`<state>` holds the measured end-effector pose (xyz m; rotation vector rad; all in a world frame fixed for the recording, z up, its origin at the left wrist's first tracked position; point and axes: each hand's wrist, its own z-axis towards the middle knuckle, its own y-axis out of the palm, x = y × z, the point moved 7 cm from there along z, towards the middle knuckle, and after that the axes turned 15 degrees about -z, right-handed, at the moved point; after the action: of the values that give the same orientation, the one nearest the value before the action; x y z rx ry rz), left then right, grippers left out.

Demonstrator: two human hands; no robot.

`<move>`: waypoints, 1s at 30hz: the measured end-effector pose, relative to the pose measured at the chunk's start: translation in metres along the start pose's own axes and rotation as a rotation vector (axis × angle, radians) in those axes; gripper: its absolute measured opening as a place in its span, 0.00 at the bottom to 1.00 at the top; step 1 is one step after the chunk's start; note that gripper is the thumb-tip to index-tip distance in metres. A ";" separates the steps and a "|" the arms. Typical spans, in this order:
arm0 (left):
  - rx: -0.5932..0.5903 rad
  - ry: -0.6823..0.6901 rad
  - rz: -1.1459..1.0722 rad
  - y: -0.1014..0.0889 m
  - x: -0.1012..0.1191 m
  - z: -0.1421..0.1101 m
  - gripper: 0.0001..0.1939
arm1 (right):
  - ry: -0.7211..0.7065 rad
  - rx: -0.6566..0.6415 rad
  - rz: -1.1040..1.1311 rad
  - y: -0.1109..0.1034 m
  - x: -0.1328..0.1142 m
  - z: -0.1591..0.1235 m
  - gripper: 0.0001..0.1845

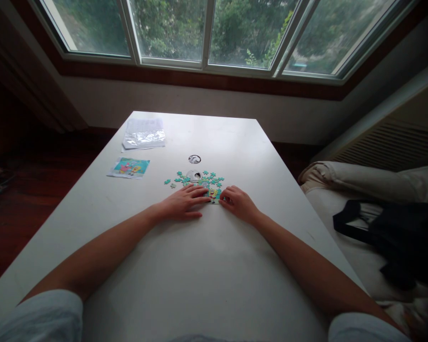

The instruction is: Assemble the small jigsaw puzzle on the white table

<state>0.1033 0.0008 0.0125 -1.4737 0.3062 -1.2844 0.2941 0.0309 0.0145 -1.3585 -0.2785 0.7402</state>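
Small teal jigsaw pieces [214,181] lie scattered in the middle of a white table [199,266]. A joined patch of puzzle [214,194] sits between my two hands. My left hand [183,203] lies flat on the table, fingers stretched out, fingertips touching the patch's left side. My right hand [238,202] rests at the patch's right edge with its fingers curled in on the puzzle; what they pinch is too small to make out.
A small round white container [194,175] and its lid [194,159] sit behind the pieces. A picture card [129,167] and a clear plastic bag [144,133] lie at the far left. A black bag [395,235] rests on a seat at right. Windows lie beyond the table.
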 end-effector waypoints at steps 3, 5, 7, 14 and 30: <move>-0.004 0.003 0.012 0.000 0.001 0.001 0.33 | 0.015 -0.022 0.022 0.003 0.002 0.001 0.05; 0.003 0.002 0.012 -0.001 0.002 0.001 0.32 | 0.010 -0.029 0.030 0.005 0.002 0.002 0.05; 0.016 0.002 0.008 -0.002 0.002 0.002 0.30 | -0.002 -0.034 0.036 0.005 0.000 0.002 0.05; 0.029 0.003 0.025 -0.003 0.002 0.002 0.28 | -0.032 -0.033 0.039 0.004 -0.006 0.003 0.06; 0.036 -0.003 0.028 -0.003 0.000 0.002 0.25 | -0.005 0.048 0.168 0.005 0.001 0.006 0.11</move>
<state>0.1032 0.0032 0.0153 -1.4365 0.2990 -1.2592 0.2897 0.0357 0.0111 -1.3456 -0.1498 0.8849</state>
